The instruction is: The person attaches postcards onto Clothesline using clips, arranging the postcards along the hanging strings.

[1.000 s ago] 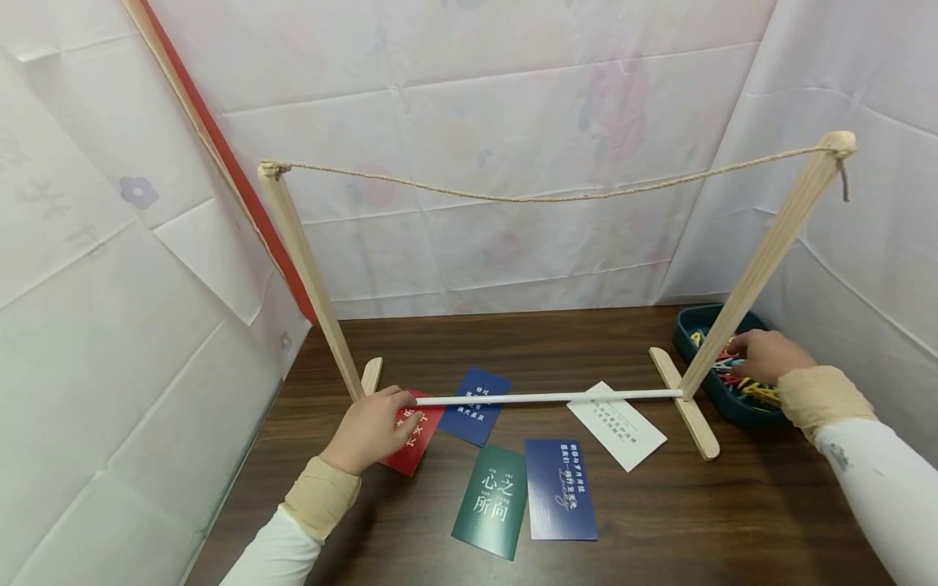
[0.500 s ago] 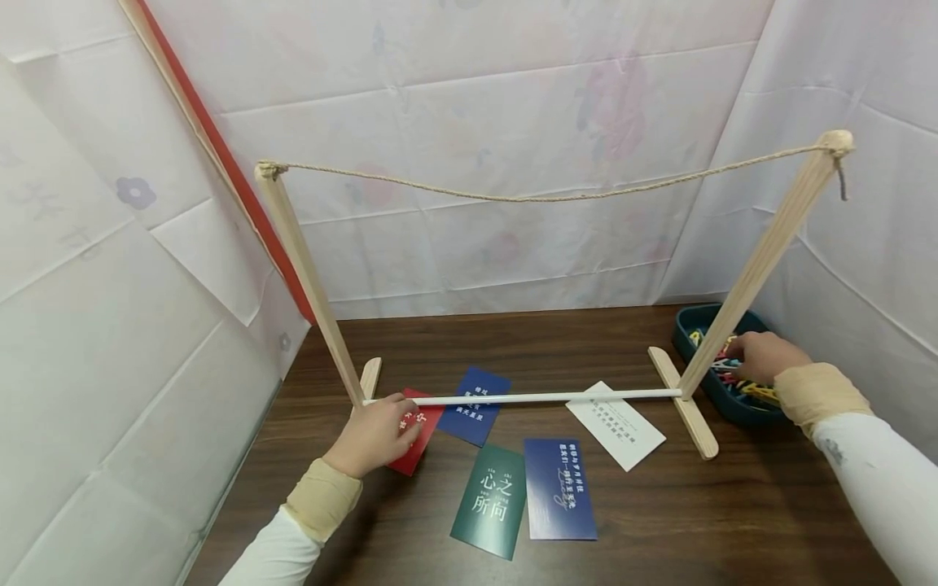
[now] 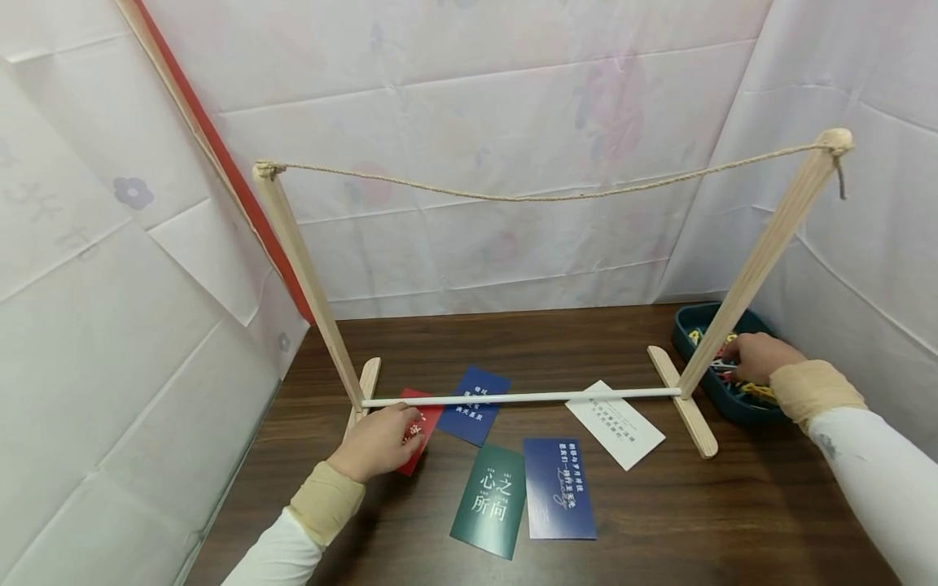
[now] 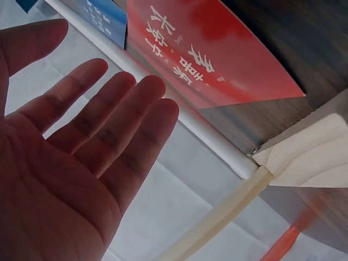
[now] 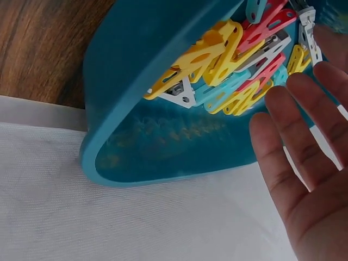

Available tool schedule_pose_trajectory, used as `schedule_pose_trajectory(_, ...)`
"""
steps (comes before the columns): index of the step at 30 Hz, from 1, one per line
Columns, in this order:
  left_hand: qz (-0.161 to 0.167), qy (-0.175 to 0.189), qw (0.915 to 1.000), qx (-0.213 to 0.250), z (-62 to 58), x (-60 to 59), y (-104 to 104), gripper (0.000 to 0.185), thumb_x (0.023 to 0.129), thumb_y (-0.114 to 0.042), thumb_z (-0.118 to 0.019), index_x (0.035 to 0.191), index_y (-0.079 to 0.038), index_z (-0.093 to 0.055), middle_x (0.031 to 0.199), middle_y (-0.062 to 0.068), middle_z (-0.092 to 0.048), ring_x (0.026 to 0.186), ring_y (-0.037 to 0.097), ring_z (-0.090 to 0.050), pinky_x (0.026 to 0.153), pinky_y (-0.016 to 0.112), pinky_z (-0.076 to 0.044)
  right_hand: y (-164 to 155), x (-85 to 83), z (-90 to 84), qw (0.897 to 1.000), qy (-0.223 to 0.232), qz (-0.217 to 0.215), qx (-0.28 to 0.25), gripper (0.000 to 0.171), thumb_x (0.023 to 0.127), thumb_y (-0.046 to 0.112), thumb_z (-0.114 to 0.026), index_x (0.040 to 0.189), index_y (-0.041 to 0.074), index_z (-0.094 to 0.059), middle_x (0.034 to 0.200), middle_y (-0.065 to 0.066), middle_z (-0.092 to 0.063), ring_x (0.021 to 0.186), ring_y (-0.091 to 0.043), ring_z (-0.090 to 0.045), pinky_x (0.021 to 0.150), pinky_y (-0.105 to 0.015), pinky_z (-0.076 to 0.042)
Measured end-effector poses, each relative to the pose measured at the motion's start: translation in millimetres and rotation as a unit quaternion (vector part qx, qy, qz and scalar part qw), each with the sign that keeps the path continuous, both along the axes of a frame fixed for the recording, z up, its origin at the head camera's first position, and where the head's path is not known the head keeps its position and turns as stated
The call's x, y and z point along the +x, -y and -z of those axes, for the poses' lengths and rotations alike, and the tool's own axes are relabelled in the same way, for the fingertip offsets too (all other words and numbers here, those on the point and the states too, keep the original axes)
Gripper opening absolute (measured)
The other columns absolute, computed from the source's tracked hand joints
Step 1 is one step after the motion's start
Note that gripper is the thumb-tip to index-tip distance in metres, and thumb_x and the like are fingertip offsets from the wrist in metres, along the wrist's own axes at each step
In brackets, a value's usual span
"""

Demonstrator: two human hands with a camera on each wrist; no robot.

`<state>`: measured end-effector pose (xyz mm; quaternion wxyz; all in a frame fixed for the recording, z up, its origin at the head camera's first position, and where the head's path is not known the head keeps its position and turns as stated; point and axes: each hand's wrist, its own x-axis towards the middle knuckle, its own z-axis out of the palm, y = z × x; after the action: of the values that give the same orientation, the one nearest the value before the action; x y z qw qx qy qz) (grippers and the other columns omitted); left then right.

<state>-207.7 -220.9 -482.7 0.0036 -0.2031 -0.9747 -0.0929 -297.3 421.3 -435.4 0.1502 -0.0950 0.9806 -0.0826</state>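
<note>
My left hand [image 3: 379,443] is over the red card [image 4: 217,51], palm down with fingers extended, and holds nothing. The left wrist view has its fingers apart below the card and beside the white rod [image 4: 212,145]. At the far right, my right hand [image 3: 764,358] reaches into the teal tray [image 5: 109,81] of plastic clothespins [image 5: 228,51] in yellow, red, white and blue. Its thumb and index fingertip lie right at a grey-white clothespin [image 5: 307,35]; I cannot tell whether they pinch it. The other fingers are nearly straight.
A wooden stand has a left post [image 3: 308,277] and right post [image 3: 769,252], with a sagging rope [image 3: 513,198] between their tops. Blue cards [image 3: 560,488], a green card [image 3: 491,500] and a white card [image 3: 615,427] lie on the dark table [image 3: 659,521]. Cloth hangs behind.
My left hand has moved slightly down and back from the rod, uncovering its left end. My right hand has shifted a little left within the tray. The cards and stand stay put.
</note>
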Motion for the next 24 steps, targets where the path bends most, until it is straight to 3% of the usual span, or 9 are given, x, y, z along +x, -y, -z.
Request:
schedule_pose_trajectory(5,0.008,0.009,0.9999,-0.008,1.7,1.7,-1.5,0.033,0.096,-0.026,-0.081,0.119,-0.003,-0.076,0.113,0.011,-0.077,0.097,0.027,-0.075,0.093,0.049,-0.063,2.3,-0.2,2.9,1.000,-0.011,-0.008,0.005,0.026,0.090,0.003,-0.080,0.111,-0.010,-0.076,0.099,-0.024,-0.077,0.083,-0.027,-0.068,0.077,-0.050,-0.061)
schedule_pose_trajectory(11,0.040,-0.001,0.9989,-0.027,6.5,2.5,-0.7,0.029,0.096,-0.024,-0.080,0.114,-0.003,-0.075,0.102,0.009,-0.073,0.089,0.025,-0.070,0.089,0.048,-0.062,0.9,-1.7,8.8,1.000,-0.019,-0.019,0.010,0.019,0.088,0.002,-0.080,0.105,-0.006,-0.078,0.092,-0.015,-0.076,0.080,-0.025,-0.067,0.074,-0.047,-0.060)
schedule_pose_trajectory(18,0.043,0.014,0.9986,-0.028,10.0,2.8,-1.1,0.037,0.097,-0.026,-0.079,0.123,0.001,-0.073,0.126,0.019,-0.075,0.112,0.034,-0.074,0.101,0.052,-0.060,0.8,-4.6,13.9,0.999,-0.023,-0.031,0.028,0.016,0.090,0.002,-0.079,0.104,-0.005,-0.079,0.089,-0.014,-0.077,0.076,-0.022,-0.066,0.070,-0.043,-0.059)
schedule_pose_trajectory(24,0.046,0.014,0.9985,-0.026,13.3,4.7,-4.0,0.036,0.096,-0.025,-0.079,0.119,0.003,-0.071,0.116,0.018,-0.073,0.103,0.032,-0.073,0.094,0.051,-0.061,1.3,-7.9,17.8,0.999,-0.018,-0.026,0.030,0.015,0.089,0.001,-0.077,0.103,-0.005,-0.079,0.087,-0.013,-0.076,0.074,-0.021,-0.065,0.069,-0.041,-0.058)
